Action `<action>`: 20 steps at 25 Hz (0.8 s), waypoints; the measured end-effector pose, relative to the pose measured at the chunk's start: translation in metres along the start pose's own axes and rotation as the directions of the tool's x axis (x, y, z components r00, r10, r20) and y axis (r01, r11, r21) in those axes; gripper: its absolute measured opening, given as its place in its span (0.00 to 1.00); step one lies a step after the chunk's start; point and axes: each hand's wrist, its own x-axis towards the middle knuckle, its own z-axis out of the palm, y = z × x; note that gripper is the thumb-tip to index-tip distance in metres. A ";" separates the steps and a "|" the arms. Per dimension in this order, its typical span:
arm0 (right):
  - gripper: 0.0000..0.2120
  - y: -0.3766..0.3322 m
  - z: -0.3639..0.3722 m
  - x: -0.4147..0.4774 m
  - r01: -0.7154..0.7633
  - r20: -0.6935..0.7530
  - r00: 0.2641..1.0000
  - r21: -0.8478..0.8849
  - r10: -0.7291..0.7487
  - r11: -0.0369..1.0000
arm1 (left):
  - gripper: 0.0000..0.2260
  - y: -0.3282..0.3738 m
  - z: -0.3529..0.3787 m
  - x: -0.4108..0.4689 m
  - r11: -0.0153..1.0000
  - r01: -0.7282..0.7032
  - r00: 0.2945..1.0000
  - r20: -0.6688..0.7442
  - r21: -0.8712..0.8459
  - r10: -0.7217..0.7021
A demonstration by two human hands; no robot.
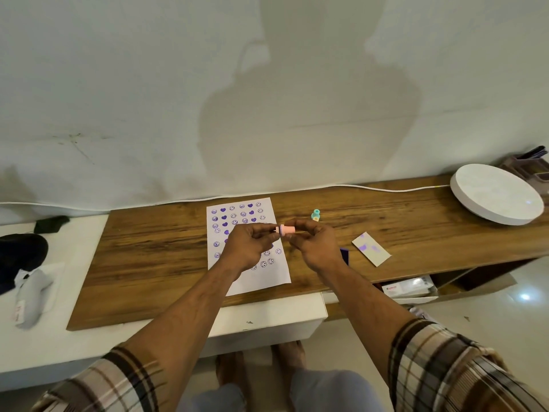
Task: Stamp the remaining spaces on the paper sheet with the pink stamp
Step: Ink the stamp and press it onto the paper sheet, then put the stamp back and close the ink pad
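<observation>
Pink stamp (285,230), short sideways cylinder

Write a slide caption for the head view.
Both hands hold a small pink plastic stamp above a white stamped paper sheet.

grained wood table (154,263), matt paper sheet (264,281)

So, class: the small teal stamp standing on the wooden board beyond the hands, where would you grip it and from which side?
Pinch the teal stamp around its round body, coming from above and the near side. It seems to stand upright, clear of the paper sheet, and both hands are busy with the pink stamp, so one must be freed first.
</observation>
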 end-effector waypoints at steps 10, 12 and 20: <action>0.13 -0.003 -0.011 0.002 0.041 0.033 0.999 -0.105 -0.037 0.994 | 0.12 -0.001 0.012 0.004 0.998 -0.014 1.000 0.013 -0.054 0.015; 0.13 -0.004 -0.013 0.003 0.049 0.045 0.998 -0.141 -0.043 0.989 | 0.11 0.001 0.012 0.004 0.999 -0.007 1.000 0.019 -0.049 0.007; 0.12 -0.004 -0.028 0.004 0.031 0.132 0.991 -0.218 -0.001 0.975 | 0.12 -0.003 0.022 -0.001 0.998 -0.060 0.998 0.003 0.022 0.060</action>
